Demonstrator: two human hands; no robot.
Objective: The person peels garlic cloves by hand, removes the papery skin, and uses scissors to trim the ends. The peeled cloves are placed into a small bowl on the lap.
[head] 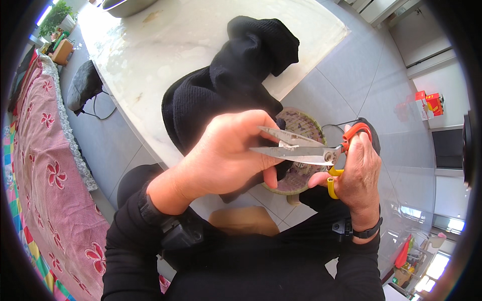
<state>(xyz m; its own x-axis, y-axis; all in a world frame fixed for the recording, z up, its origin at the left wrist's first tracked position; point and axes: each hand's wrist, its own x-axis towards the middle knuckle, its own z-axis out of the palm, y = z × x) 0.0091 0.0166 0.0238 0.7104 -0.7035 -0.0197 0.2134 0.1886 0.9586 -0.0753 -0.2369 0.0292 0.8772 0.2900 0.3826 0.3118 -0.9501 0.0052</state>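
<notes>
My right hand (359, 169) grips a pair of metal scissors (307, 150) by its handles, one sleeved in red and one in yellow. The blades are spread and point left, over the fingers of my left hand (226, 154). Between the blades, close to my left fingertips, is a small whitish piece (288, 145). My left hand pinches part of a black ribbed knit garment (233, 75), which lies bunched across the pale tabletop and hangs over its near edge. Fingers and blades hide the exact spot held.
The pale marble-like table (150, 45) has a metal basin (128, 7) at its far edge. A round patterned stool seat (305, 124) stands below my hands. A pink flowered cloth (56, 150) covers furniture at left, near a dark bag-like object (84, 88). Red boxes (429, 103) are at right.
</notes>
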